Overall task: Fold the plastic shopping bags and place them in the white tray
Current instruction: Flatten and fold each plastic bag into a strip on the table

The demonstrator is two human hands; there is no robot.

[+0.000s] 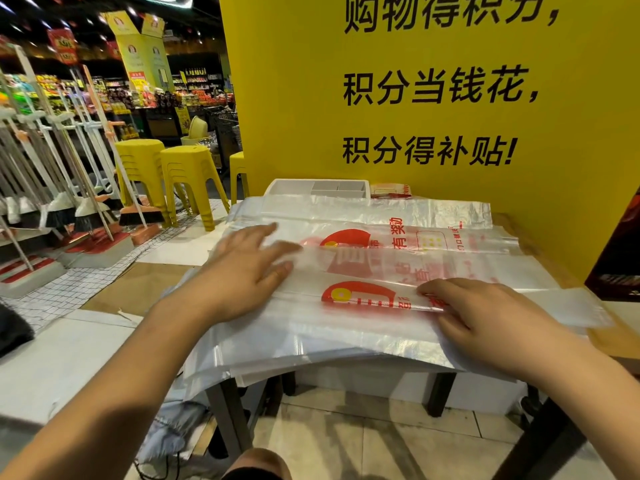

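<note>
Several translucent plastic shopping bags with red and yellow print lie stacked flat on a small table. The top bag (367,292) is folded lengthwise into a long strip. My left hand (249,268) lies flat with spread fingers on the left part of that bag. My right hand (485,320) rests on the near fold at the right, fingertips bent down onto the plastic edge. The white tray (287,188), divided into compartments, stands at the back of the table against the yellow wall.
A folded printed bag (391,189) lies right of the tray. A dark box (620,258) stands at the table's right edge. Yellow stools (188,174) and a rack of brooms (65,188) stand at the left. The bag stack overhangs the table's near edge.
</note>
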